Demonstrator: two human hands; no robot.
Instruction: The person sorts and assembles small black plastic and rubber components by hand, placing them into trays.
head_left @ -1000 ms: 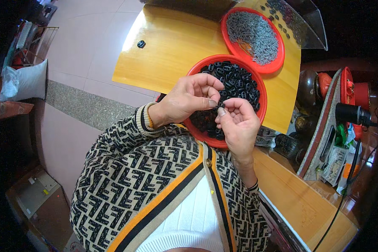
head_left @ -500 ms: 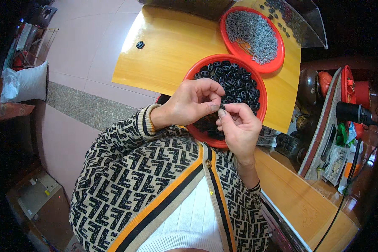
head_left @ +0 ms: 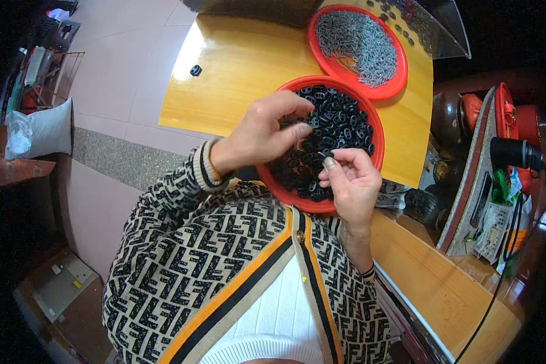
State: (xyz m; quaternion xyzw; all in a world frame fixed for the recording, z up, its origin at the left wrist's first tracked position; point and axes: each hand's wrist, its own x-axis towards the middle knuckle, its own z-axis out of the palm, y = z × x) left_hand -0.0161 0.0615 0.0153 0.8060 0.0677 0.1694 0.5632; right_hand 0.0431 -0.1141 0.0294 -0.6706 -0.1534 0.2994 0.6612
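A red basin holds a heap of small black cord-lock pieces with two holes each. My right hand, over the basin's right side, pinches a small black cord-lock piece between thumb and index finger. A thin pale bit shows at its edge, too small to make out. My left hand hovers over the basin's left side, thumb and fingers apart, with nothing visible between them. Farther back, a second red basin is filled with small grey metal pieces that look like springs.
Both basins stand on a yellow wooden table, where a lone black piece lies at the left. More dark pieces lie by a clear plastic sheet at the back right. A black cylindrical device and its cable are on the right.
My hands have come apart. The left moved a little left from the pinched piece and its fingers opened; the right still pinches it. The view has shifted slightly.
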